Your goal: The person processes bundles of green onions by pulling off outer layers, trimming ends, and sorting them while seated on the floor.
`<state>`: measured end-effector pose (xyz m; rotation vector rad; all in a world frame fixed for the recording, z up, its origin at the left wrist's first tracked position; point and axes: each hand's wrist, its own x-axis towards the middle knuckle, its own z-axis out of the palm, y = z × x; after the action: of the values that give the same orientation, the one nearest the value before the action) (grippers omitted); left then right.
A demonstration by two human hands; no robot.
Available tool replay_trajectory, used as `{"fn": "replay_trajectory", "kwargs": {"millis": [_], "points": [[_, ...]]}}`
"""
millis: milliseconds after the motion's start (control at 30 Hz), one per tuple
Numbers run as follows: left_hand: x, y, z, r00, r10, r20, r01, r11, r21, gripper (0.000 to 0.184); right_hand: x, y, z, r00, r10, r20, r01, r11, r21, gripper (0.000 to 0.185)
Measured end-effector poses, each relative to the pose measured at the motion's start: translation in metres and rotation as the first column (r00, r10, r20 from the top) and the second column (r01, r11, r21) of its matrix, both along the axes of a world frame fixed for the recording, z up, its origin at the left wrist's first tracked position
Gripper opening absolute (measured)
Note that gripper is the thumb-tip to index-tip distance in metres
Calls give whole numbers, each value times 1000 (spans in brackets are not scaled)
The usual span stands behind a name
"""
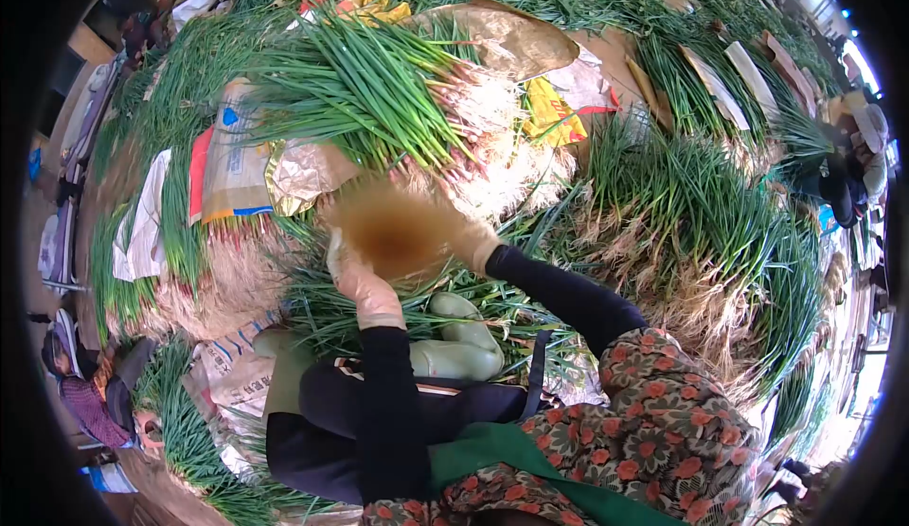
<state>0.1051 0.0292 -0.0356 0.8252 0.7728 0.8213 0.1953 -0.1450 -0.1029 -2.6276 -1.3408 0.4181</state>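
The heap of green onions (369, 90) is seen just beyond the two hands, laid across sacks, with the leaves fanned to the left and the pale roots (497, 114) gathered to the right. The left hand (358, 283) and the right hand (476, 242) are held slightly apart, near the lower edge of the heap, above the green boots (459, 360). Between them a brown blur (388, 232) covers the fingertips, so it cannot be told whether the fingers are spread, pressed together or pinching a stalk, nor what is held. Judged by look, a single onion would be light, firm and fairly straight along the white shank, but limp and easily creased in the leaves; a whole armful would be heavier and loose. Wet or peeled shanks could be slippery, and the stringy roots could be snagged or torn. A stalk is best taken by the shank just above the roots, with light pressure, and the leaves are best left unsqueezed.
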Motion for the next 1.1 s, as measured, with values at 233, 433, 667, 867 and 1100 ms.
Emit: {"fn": "replay_trajectory", "kwargs": {"millis": [233,433,667,867,1100], "points": [[1,6,-39,986,-163,-25,159,980,-119,35,-50,-58,-54,489,187,-852,-405,914,-32,24],[4,-29,-7,926,-379,-9,371,912,-175,33,41,7,65,943,-126,308,16,942,336,31],[0,-28,-124,828,-500,-255,556,790,259,33,-15,-4,86,976,10,-219,48,966,256,33],[-8,-43,-1,887,-456,80,444,790,-423,32,71,-9,30,919,-389,-63,327,663,673,21],[-5,-52,0,837,-531,129,539,763,-358,33,1,-5,83,974,-145,-176,226,728,647,26]]}}
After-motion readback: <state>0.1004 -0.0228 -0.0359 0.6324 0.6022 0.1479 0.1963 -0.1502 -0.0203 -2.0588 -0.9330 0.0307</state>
